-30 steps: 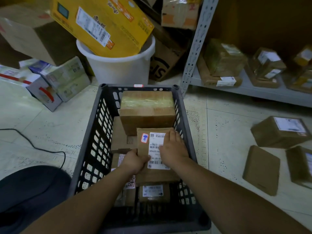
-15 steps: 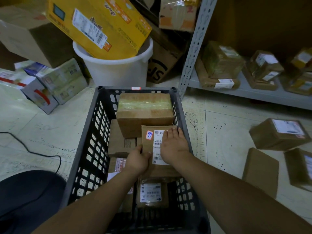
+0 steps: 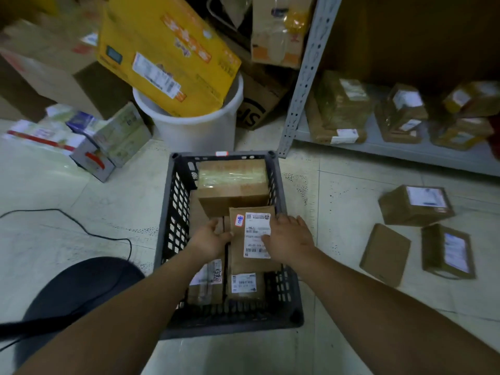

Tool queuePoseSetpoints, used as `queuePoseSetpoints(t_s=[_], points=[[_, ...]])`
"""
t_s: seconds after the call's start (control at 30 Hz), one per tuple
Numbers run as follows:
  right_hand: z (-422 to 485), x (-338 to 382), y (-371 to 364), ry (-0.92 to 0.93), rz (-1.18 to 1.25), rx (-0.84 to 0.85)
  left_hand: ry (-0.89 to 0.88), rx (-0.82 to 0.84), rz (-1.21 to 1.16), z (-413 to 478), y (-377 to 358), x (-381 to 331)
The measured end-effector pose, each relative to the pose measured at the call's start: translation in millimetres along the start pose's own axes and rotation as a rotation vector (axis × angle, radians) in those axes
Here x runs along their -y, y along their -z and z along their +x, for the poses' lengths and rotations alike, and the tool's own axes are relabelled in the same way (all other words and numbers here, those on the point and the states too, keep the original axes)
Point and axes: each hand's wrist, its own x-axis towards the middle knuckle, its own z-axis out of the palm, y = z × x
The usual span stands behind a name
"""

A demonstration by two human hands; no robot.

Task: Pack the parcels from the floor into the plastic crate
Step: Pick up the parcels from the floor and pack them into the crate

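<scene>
A dark grey plastic crate [image 3: 165, 239] stands on the floor in front of me. A large brown taped box [image 3: 232, 185] fills its far end, and smaller labelled parcels [image 3: 243, 285] lie at the near end. A flat brown parcel with a white label [image 3: 250, 263] lies on top along the crate's right side. My left hand [image 3: 209, 239] touches its left edge with relaxed fingers. My right hand [image 3: 289, 239] rests flat over its right side, thumb on the label. Three more parcels lie on the floor to the right: a labelled box [image 3: 415, 205], a plain flat one [image 3: 384, 258] and another labelled one [image 3: 447, 254].
Behind the crate a white bucket [image 3: 189, 131] holds a tilted yellow carton [image 3: 167, 55]. A metal shelf [image 3: 405, 152] with parcels runs along the right. Boxes [image 3: 89, 142] are piled at the left, a black cable [image 3: 81, 226] crosses the floor, and my dark knee [image 3: 75, 293] is at the lower left.
The flat labelled parcel has moved to the crate's right side. My right hand slid from its label to its right edge, and my left hand's grip on its left edge has loosened.
</scene>
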Motion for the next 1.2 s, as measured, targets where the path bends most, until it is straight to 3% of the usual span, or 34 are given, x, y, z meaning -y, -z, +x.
queuePoseSetpoints(t_s=[0.27, 0.47, 0.67, 0.9, 1.2], points=[[-150, -22, 160, -0.202, 0.501, 0.102, -0.023, 0.129, 0.115, -143, 36, -120], [-277, -95, 243, -0.435, 0.654, 0.004, -0.131, 0.245, 0.295, -245, 9, -234], [-401, -215, 286, -0.550, 0.763, -0.182, -0.271, 0.285, 0.420, -338, -100, -343], [-541, -385, 303, -0.716, 0.776, -0.260, -0.518, 0.373, 0.533, -433, -283, -440], [-627, -533, 313, -0.840, 0.792, -0.359, -0.670, 0.526, 0.676, -470, -443, -539]])
